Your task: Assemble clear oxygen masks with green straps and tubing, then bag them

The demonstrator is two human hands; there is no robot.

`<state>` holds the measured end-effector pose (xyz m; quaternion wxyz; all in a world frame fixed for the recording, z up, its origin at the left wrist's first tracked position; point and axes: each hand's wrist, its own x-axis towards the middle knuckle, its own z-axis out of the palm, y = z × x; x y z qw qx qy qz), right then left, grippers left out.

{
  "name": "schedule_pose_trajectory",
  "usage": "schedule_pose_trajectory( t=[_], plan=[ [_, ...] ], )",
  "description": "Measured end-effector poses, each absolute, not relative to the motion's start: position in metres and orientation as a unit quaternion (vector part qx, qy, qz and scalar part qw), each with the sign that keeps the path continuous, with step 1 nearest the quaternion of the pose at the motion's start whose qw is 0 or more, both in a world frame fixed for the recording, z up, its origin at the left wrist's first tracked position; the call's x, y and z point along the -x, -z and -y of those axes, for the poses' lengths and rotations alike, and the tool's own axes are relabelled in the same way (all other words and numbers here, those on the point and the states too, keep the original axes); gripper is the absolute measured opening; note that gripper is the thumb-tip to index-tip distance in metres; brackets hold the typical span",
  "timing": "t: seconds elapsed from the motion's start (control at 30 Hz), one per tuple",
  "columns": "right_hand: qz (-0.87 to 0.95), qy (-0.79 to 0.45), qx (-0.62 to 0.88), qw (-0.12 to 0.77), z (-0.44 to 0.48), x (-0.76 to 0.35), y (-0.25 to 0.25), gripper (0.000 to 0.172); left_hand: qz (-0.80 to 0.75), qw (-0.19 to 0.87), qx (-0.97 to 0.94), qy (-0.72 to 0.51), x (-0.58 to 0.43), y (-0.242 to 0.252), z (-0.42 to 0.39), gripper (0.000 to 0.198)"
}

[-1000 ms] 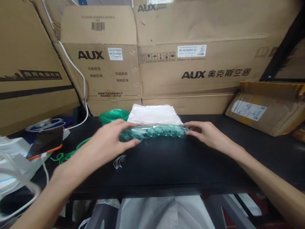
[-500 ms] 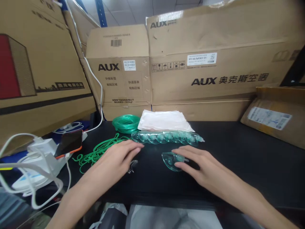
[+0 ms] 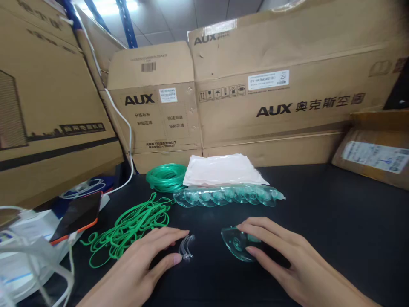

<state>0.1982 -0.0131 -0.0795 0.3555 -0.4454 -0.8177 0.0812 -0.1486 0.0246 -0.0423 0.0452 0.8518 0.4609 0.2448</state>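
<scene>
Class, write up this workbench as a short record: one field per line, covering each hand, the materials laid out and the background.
left hand: fingers apart beside clear curved strips; contact unclear
right hand: thumb and fingers on a clear green plastic piece
row: similar green pieces, overlapping, in front of white sheets
cord: loose green tangle, beyond the left hand
coil: green tubing, left of the sheets
surface: black tabletop
background: cardboard boxes
</scene>
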Motion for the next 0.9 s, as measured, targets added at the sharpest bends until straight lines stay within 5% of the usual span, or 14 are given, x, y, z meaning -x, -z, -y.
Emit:
schedule_pose_trajectory(
  t=[0.13,0.47,0.9],
  plan=[
    [0.811,-0.113,0.449,0.358,0.014,-0.194,0.069,0.037,-0.44,0.001,-0.866,-0.238,0.141,0.041,-0.027,0.046],
    [0.803,-0.136,0.453,0.362,0.015,-0.191,0.063,0.028,-0.437,0.088,-0.877,-0.18,0.125,0.033,-0.036,0.028],
    [0.791,-0.181,0.452,0.371,0.017,-0.187,0.052,0.029,-0.446,0.043,-0.882,-0.147,0.117,0.031,-0.036,0.021]
  ],
)
